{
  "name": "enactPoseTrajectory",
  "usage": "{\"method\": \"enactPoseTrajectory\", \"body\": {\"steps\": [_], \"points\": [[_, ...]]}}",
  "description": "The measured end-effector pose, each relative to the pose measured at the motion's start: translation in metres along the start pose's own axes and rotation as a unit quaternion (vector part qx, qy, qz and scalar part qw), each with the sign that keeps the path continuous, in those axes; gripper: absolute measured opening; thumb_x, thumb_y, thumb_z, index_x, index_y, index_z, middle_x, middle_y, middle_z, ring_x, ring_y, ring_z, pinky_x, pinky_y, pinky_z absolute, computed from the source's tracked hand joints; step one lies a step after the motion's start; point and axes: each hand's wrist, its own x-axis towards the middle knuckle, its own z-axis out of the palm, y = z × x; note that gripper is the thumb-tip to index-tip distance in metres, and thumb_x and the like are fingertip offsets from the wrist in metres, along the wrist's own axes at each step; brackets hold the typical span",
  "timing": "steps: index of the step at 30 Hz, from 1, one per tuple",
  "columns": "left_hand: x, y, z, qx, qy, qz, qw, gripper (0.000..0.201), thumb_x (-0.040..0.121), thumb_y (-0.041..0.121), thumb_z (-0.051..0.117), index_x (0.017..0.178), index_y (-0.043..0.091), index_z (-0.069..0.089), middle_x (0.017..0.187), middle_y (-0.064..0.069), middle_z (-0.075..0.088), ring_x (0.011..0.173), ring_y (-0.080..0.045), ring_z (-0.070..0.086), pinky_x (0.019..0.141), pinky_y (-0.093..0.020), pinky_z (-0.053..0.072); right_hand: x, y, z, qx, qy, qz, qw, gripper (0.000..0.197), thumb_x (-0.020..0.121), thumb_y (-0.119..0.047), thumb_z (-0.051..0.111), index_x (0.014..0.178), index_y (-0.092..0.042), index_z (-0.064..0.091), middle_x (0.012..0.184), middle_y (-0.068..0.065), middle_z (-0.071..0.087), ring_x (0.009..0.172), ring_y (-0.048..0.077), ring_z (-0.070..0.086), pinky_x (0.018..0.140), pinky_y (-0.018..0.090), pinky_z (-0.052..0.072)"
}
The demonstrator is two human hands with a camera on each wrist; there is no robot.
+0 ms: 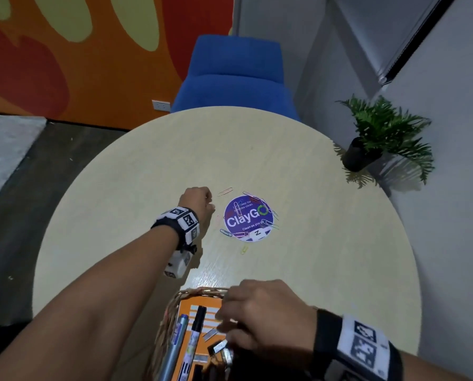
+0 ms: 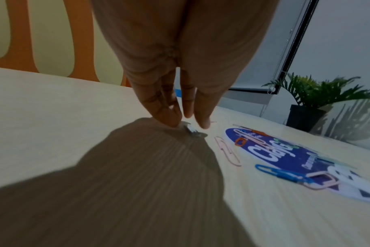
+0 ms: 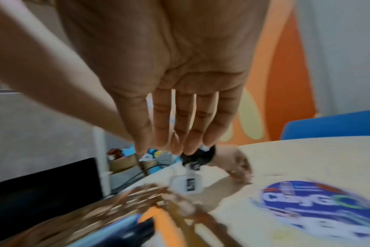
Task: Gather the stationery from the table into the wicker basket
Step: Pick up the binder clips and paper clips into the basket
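Colored paper clips, among them a pink one (image 1: 225, 191) (image 2: 227, 152), a blue one (image 2: 279, 173) and a yellow one (image 1: 244, 249), lie around a round purple sticker (image 1: 247, 218) mid-table. My left hand (image 1: 210, 207) (image 2: 188, 123) points its fairly straight fingers down just left of the sticker. Its tips touch the table beside a small silver metal piece (image 2: 192, 132). My right hand (image 1: 225, 324) (image 3: 175, 147) hovers palm down with spread fingers over the wicker basket (image 1: 199, 291). The basket holds an orange notebook (image 1: 191, 303), a black marker (image 1: 195, 334), a silver-blue pen (image 1: 176, 345) and silver staple strips (image 1: 210, 333).
The round pale wooden table (image 1: 147, 160) has the basket at its near edge. A potted fern (image 1: 380, 136) stands at the table's far right edge. A blue chair (image 1: 235, 75) is tucked in at the far side.
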Motion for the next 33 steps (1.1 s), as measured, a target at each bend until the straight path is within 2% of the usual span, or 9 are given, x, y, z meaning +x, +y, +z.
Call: {"method": "enactPoseTrajectory", "body": {"steps": [4, 9, 12, 15, 18, 21, 25, 30, 33], "points": [[0.009, 0.002, 0.008, 0.024, -0.025, -0.03, 0.999, 0.03, 0.077, 0.015, 0.075, 0.105, 0.007, 0.066, 0.11, -0.015, 0.067, 0.102, -0.032, 0.062, 0.086, -0.036, 0.052, 0.002, 0.06, -0.025, 0.048, 0.1, 0.189, 0.976, 0.024, 0.086, -0.033, 0.059, 0.109, -0.029, 0.065, 0.106, -0.008, 0.069, 0.096, 0.015, 0.062, 0.084, 0.034, 0.05], [0.005, -0.005, 0.01, -0.028, 0.005, -0.069, 0.997, 0.025, 0.072, 0.004, 0.078, 0.094, 0.002, 0.067, 0.102, -0.019, 0.069, 0.095, -0.035, 0.065, 0.085, -0.04, 0.053, 0.037, 0.154, -0.016, 0.071, 0.132, 0.356, 0.923, 0.019, 0.082, -0.02, 0.063, 0.1, -0.021, 0.07, 0.099, 0.006, 0.071, 0.095, 0.027, 0.063, 0.084, 0.035, 0.052], [-0.005, -0.013, 0.006, -0.04, -0.008, -0.079, 0.996, 0.019, 0.072, 0.003, 0.078, 0.086, 0.003, 0.065, 0.1, -0.019, 0.07, 0.09, -0.034, 0.066, 0.08, -0.038, 0.053, 0.063, 0.182, 0.0, 0.085, 0.143, 0.4, 0.901, 0.011, 0.079, -0.018, 0.064, 0.088, -0.018, 0.069, 0.094, 0.009, 0.071, 0.085, 0.031, 0.065, 0.077, 0.035, 0.055], [-0.021, -0.02, -0.011, -0.027, -0.05, -0.055, 0.997, 0.014, 0.072, 0.003, 0.075, 0.073, 0.01, 0.063, 0.084, -0.008, 0.074, 0.08, -0.024, 0.066, 0.07, -0.029, 0.051, 0.08, 0.195, 0.015, 0.078, 0.142, 0.415, 0.895, 0.013, 0.076, -0.015, 0.063, 0.088, -0.012, 0.067, 0.092, 0.011, 0.07, 0.077, 0.032, 0.063, 0.068, 0.031, 0.051], [-0.048, -0.017, -0.04, -0.033, -0.043, -0.012, 0.998, 0.011, 0.07, 0.009, 0.072, 0.07, 0.016, 0.064, 0.068, 0.005, 0.068, 0.074, -0.019, 0.064, 0.066, -0.025, 0.044, 0.087, 0.203, 0.023, 0.087, 0.146, 0.425, 0.889, 0.012, 0.077, -0.014, 0.061, 0.087, -0.01, 0.066, 0.089, 0.011, 0.069, 0.077, 0.033, 0.065, 0.065, 0.031, 0.05], [-0.088, -0.007, -0.064, -0.095, -0.054, 0.049, 0.993, 0.012, 0.072, 0.01, 0.077, 0.069, 0.014, 0.066, 0.072, -0.005, 0.073, 0.072, -0.018, 0.069, 0.065, -0.024, 0.05, 0.089, 0.207, 0.027, 0.09, 0.136, 0.428, 0.889, 0.008, 0.075, -0.018, 0.061, 0.079, -0.011, 0.064, 0.08, 0.009, 0.066, 0.067, 0.029, 0.063, 0.058, 0.028, 0.048], [-0.15, 0.007, -0.071, -0.159, -0.118, 0.084, 0.977, 0.009, 0.076, 0.01, 0.076, 0.074, 0.007, 0.068, 0.063, -0.001, 0.07, 0.055, -0.002, 0.065, 0.054, -0.007, 0.046, 0.088, 0.202, 0.026, 0.067, 0.116, 0.421, 0.897, 0.013, 0.079, -0.021, 0.059, 0.073, -0.01, 0.056, 0.06, 0.002, 0.053, 0.049, 0.017, 0.051, 0.045, 0.02, 0.036], [-0.207, 0.0, -0.042, -0.135, -0.195, 0.102, 0.966, 0.008, 0.083, 0.02, 0.069, 0.077, 0.016, 0.071, 0.071, 0.002, 0.074, 0.065, -0.004, 0.068, 0.061, -0.011, 0.049, 0.081, 0.182, 0.014, 0.046, 0.111, 0.389, 0.913, 0.017, 0.084, -0.019, 0.057, 0.077, -0.004, 0.058, 0.075, 0.013, 0.062, 0.067, 0.033, 0.059, 0.057, 0.03, 0.044], [-0.222, -0.007, -0.027, -0.114, -0.235, 0.111, 0.959, 0.016, 0.09, 0.02, 0.06, 0.081, 0.014, 0.072, 0.075, 0.001, 0.075, 0.069, -0.005, 0.07, 0.067, -0.013, 0.05, 0.072, 0.158, -0.004, 0.099, 0.124, 0.313, 0.936, 0.01, 0.079, -0.012, 0.065, 0.082, -0.002, 0.067, 0.076, 0.009, 0.068, 0.075, 0.027, 0.064, 0.067, 0.031, 0.051]]}}
